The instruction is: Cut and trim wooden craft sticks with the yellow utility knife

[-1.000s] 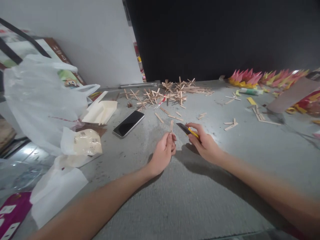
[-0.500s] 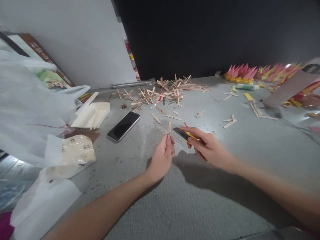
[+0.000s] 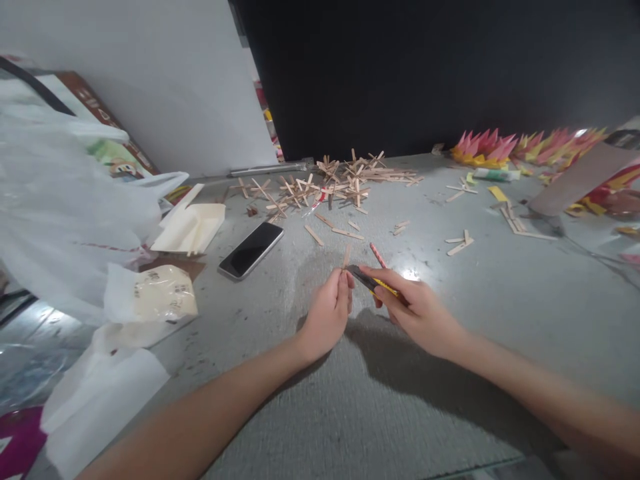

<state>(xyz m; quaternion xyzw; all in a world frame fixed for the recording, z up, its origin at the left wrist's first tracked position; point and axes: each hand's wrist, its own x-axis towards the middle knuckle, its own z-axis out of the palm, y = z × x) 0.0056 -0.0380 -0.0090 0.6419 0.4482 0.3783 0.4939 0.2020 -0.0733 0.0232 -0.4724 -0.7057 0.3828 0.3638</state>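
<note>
My left hand (image 3: 327, 313) pinches the lower end of a short wooden stick (image 3: 346, 256), which points up and away from me. My right hand (image 3: 415, 307) grips a yellow and black utility knife (image 3: 371, 280). The knife's dark tip touches the stick just above my left fingertips. Both hands hover low over the grey concrete floor (image 3: 390, 400). A small red stick (image 3: 377, 255) lies on the floor just beyond the knife.
A pile of crossed wooden sticks (image 3: 330, 183) lies ahead, with loose sticks (image 3: 460, 245) scattered right. A black phone (image 3: 251, 249) lies left of my hands. White plastic bags (image 3: 70, 200), a cream box (image 3: 193, 227) and folded pink-yellow paper shapes (image 3: 483, 147) sit around.
My right hand has brought the knife leftward until its tip meets the stick. Both hands have sunk a little lower. The stick now leans slightly rightward.
</note>
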